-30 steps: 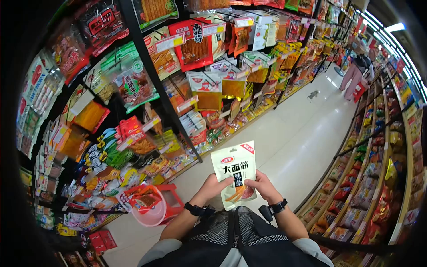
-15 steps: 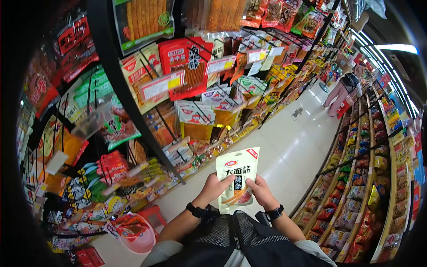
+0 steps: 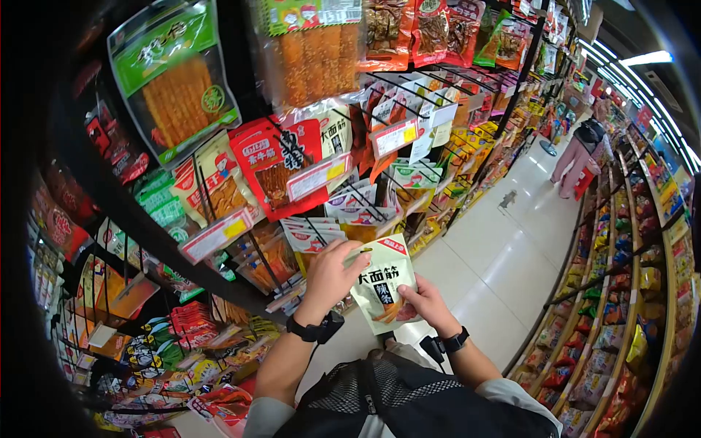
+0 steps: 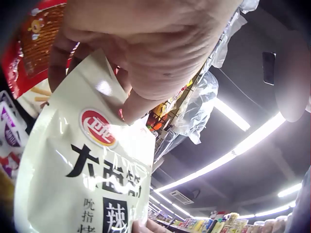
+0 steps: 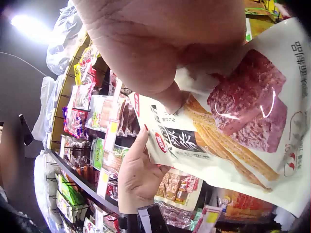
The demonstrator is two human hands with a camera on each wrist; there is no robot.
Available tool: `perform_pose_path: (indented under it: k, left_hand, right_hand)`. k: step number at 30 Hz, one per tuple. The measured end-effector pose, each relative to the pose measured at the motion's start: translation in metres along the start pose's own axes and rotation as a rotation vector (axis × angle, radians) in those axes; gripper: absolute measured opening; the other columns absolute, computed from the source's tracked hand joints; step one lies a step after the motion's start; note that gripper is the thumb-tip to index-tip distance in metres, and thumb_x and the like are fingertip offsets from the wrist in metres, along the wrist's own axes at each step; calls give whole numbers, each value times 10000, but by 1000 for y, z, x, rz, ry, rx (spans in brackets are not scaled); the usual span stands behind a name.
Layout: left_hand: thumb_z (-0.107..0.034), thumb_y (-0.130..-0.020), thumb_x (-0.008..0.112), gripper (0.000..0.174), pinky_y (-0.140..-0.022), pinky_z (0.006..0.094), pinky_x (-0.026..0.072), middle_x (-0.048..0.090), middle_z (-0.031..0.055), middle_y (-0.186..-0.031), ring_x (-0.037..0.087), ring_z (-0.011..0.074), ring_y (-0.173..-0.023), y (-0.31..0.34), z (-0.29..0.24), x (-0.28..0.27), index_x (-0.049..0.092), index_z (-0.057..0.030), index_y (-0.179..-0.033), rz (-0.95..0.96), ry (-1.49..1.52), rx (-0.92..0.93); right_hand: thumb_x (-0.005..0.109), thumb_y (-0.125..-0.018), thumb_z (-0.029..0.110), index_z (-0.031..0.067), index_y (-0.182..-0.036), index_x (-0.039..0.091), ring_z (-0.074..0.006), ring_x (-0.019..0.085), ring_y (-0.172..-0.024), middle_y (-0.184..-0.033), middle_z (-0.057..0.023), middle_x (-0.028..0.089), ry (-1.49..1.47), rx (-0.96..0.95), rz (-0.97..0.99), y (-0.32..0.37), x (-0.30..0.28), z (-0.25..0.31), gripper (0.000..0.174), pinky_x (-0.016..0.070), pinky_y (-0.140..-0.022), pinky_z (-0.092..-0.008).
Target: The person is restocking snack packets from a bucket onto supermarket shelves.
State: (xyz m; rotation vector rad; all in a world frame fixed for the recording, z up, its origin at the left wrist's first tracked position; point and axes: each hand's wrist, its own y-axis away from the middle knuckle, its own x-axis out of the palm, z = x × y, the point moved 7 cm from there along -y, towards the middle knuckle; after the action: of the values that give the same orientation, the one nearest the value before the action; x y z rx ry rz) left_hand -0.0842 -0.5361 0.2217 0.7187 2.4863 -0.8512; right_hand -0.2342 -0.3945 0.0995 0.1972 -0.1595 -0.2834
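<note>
Holding a white snack pouch (image 3: pixel 383 285) in both hands, printed face up toward the head camera, raised close to the peg rack.

Pinching the top edge with the left hand (image 3: pixel 330 274). Left wrist view: fingers (image 4: pixel 136 102) closed on the top corner, red logo just below the fingertips. Can't tell how far the rest wrap behind.

Pinching the lower right corner with the right hand (image 3: pixel 431 306). Right wrist view: fingers (image 5: pixel 165 92) folded tight on the corner seam, printed snack photo just beside the fingertips, opposite hand visible past the far edge of the pouch.

No spread fingers on either side. Both sets pressed onto the pouch, which spans the gap between them and tilts slightly.

Around the fingers:
- red hanging pack (image 3: pixel 281 164) above the left fingertips, apart from them
- price tags (image 3: pixel 315 177) on the peg ends, just above the left fingertips
- green pack (image 3: pixel 175 73) of orange strips, up and left, well apart
- white packs (image 3: pixel 350 204) on pegs, right behind the pouch's top edge; touching or not, can't tell
- floor (image 3: pixel 504 255) beyond the right fingers
- shelf (image 3: pixel 621 277) of bagged snacks to the right of the right hand, well apart
- person (image 3: pixel 580 150) far down the aisle

Wearing black wrist straps (image 3: pixel 310 330) on both forearms, just behind the hands.
</note>
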Motion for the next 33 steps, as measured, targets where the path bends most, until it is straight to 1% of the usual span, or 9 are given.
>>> perform_pose_path:
  k: [3,5,7,10,14,22,26,30,33]
  left_hand:
    - [-272,-873,691,236,-708,424,483,641,132,-834,620,344,-812,-47,-8,2,710,-38,-865,-68,-206,100]
    - [-267,-875,692,235,-710,418,482,641,135,-826,618,349,-808,-80,-16,5,705,-34,-854,-88,-233,88]
    - [-219,-871,714,237,-734,375,471,629,161,-833,633,308,-809,-108,-17,11,687,16,-873,-120,-151,45]
    - [-177,-851,732,219,-669,376,481,646,159,-793,631,309,-720,-141,-4,8,681,35,-874,-263,-120,191]
    - [-28,-777,757,160,-662,339,467,630,134,-779,617,217,-723,-164,18,8,670,46,-888,-361,4,229]
    - [-33,-785,713,233,-607,293,393,473,56,-682,463,162,-631,-185,-20,13,483,-7,-758,-392,-187,218]
    - [-48,-747,732,220,-607,305,398,484,58,-687,461,171,-620,-182,5,-1,515,-19,-770,-432,-206,207]
    - [-48,-751,731,218,-624,284,388,492,34,-703,438,149,-628,-180,-10,-7,515,-42,-774,-455,-170,302]
    - [-48,-814,690,224,-641,249,370,436,-17,-721,409,107,-662,-187,11,-8,472,-53,-768,-409,-126,125]
  right_hand:
    - [574,-1004,246,10,-1194,572,-56,629,-729,-944,-19,663,29,-81,21,-41,-22,29,303,551,-585,-223]
    - [579,-1002,239,8,-1205,576,-40,602,-764,-960,-5,657,40,-236,30,-69,-34,55,307,533,-623,-218]
    - [588,-998,232,12,-1240,574,-41,567,-844,-974,7,646,8,-224,56,-90,-47,78,327,506,-713,-229]
    - [571,-1003,269,53,-1275,532,-68,632,-581,-914,-19,654,42,-330,128,-123,-58,104,350,551,-503,-216]
    - [587,-998,281,10,-1151,602,-86,552,-823,-879,-14,622,177,-566,96,-151,-74,139,311,498,-755,-283]
    - [589,-997,277,17,-1210,594,-60,554,-886,-952,-16,649,66,-516,294,-175,-85,164,336,492,-802,-278]
    - [579,-1002,274,5,-1240,581,-71,566,-883,-968,-22,655,-6,-513,372,-192,-71,153,360,490,-772,-275]
    - [561,-1007,285,-9,-1149,573,-97,578,-891,-945,-54,654,48,-587,375,-185,-67,163,327,488,-788,-297]
    - [548,-1011,288,0,-1149,570,-112,587,-885,-938,-68,652,52,-612,365,-188,-65,160,320,490,-789,-298]
